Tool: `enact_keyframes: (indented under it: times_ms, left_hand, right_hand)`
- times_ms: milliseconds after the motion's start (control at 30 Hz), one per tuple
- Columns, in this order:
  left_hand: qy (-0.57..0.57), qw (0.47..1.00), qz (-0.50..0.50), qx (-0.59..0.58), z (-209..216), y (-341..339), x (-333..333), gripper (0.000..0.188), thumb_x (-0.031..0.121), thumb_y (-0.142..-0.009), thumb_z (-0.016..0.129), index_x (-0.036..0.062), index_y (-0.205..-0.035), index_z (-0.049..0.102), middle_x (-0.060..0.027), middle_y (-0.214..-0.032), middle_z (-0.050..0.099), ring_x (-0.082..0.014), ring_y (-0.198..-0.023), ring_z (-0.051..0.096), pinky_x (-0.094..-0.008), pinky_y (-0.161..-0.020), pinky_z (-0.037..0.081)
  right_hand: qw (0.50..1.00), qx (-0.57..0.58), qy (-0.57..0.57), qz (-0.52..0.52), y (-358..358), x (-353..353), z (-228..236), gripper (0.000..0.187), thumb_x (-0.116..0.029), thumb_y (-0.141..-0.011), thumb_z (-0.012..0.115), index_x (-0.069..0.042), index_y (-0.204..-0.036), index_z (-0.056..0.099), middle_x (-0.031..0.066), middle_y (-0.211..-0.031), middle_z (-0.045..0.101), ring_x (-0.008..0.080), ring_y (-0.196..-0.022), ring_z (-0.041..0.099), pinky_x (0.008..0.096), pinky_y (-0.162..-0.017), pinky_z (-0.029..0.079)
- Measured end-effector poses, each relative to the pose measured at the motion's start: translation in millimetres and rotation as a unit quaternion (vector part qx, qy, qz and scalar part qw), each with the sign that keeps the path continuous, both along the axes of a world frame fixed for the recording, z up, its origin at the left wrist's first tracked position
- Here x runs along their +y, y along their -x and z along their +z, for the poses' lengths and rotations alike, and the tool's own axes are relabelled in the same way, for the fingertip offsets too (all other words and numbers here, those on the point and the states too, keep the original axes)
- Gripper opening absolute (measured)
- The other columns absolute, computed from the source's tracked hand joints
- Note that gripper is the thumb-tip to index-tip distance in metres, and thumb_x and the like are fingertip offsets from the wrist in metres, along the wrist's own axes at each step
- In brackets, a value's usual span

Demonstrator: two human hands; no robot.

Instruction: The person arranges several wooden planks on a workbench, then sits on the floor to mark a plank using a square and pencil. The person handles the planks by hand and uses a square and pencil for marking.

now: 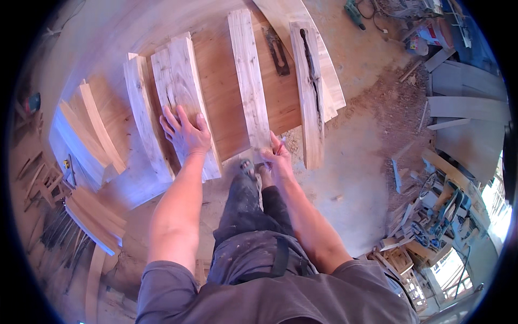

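Pinching near end of narrow plank [249, 75] with your right hand [278, 155], likely to guide or hold it in line. Your left hand [189, 135] spread on wide plank [181, 70], probably steadying it. Both planks lie on plywood sheet [220, 75], near ends about at its edge. Bare strip between them; dark slotted piece [272, 40] limits room toward cracked plank [313, 148].

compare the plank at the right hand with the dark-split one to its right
The held plank shows no long dark split; the split plank has one along most of its length. The right hand grips the held plank's near end; the split plank lies untouched. Both are long, pale wood.
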State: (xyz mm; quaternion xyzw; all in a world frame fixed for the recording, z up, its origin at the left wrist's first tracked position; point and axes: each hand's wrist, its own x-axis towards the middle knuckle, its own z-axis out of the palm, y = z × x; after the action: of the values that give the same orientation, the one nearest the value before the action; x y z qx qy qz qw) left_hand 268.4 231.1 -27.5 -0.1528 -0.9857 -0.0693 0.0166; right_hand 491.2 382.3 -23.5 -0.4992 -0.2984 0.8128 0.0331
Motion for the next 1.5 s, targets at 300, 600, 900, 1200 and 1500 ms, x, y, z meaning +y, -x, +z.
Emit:
enact_keyframes:
  times_ms: [300, 600, 900, 1200, 1500]
  left_hand:
    - [-0.014, 1.000, -0.001, 0.013, -2.7, -0.4, -5.8, 0.069, 0.042, -0.093, 0.062, 0.0052, -0.149, 0.044, -0.0237, -0.166, 0.021, -0.0549, -0.147, 0.022, -0.0676, -0.114, 0.028]
    - [-0.024, 1.000, 0.013, -0.014, 10.9, 0.7, 4.2, 0.067, 0.041, -0.094, 0.064, 0.0056, -0.148, 0.047, -0.0216, -0.166, 0.023, -0.0523, -0.146, 0.027, -0.0653, -0.116, 0.029]
    - [-0.043, 0.998, -0.010, -0.047, 28.5, 9.2, 6.0, 0.063, 0.040, -0.088, 0.062, 0.0046, -0.139, 0.050, -0.0314, -0.157, 0.032, -0.0577, -0.145, 0.027, -0.0710, -0.110, 0.031]
    - [-0.066, 0.995, 0.046, -0.061, 15.7, 0.3, -3.7, 0.072, 0.043, -0.089, 0.065, 0.0048, -0.147, 0.046, -0.0279, -0.166, 0.016, -0.0565, -0.150, 0.015, -0.0697, -0.114, 0.024]
    - [-0.080, 0.994, 0.038, -0.063, 18.7, 4.4, -1.2, 0.071, 0.041, -0.089, 0.067, 0.0037, -0.146, 0.046, -0.0284, -0.166, 0.018, -0.0569, -0.148, 0.019, -0.0693, -0.113, 0.025]
  right_hand:
    - [0.852, -0.198, -0.400, 0.273, 14.1, 23.4, 61.1, 0.053, -0.013, -0.083, 0.072, -0.003, -0.134, 0.064, 0.0204, -0.109, 0.069, 0.0276, -0.099, 0.068, 0.0353, -0.084, 0.052]
    - [0.723, -0.215, -0.510, 0.414, 9.4, 32.8, 67.1, 0.072, -0.026, -0.077, 0.081, 0.000, -0.138, 0.055, 0.0218, -0.120, 0.062, 0.0398, -0.115, 0.059, 0.0484, -0.100, 0.049]
    - [0.957, -0.014, -0.134, 0.257, 13.5, 7.6, 14.6, 0.080, -0.002, -0.082, 0.066, -0.008, -0.156, 0.035, 0.0172, -0.135, 0.063, 0.0310, -0.117, 0.066, 0.0404, -0.100, 0.053]
    - [0.723, -0.202, -0.506, 0.425, 23.4, 19.0, 45.4, 0.072, -0.030, -0.081, 0.078, -0.004, -0.143, 0.055, 0.0178, -0.111, 0.062, 0.0367, -0.106, 0.064, 0.0445, -0.092, 0.051]
    - [0.641, -0.292, -0.641, 0.305, 185.3, 35.9, 12.7, 0.077, -0.039, -0.079, 0.076, 0.003, -0.138, 0.049, 0.0214, -0.125, 0.059, 0.0396, -0.122, 0.055, 0.0488, -0.102, 0.048]
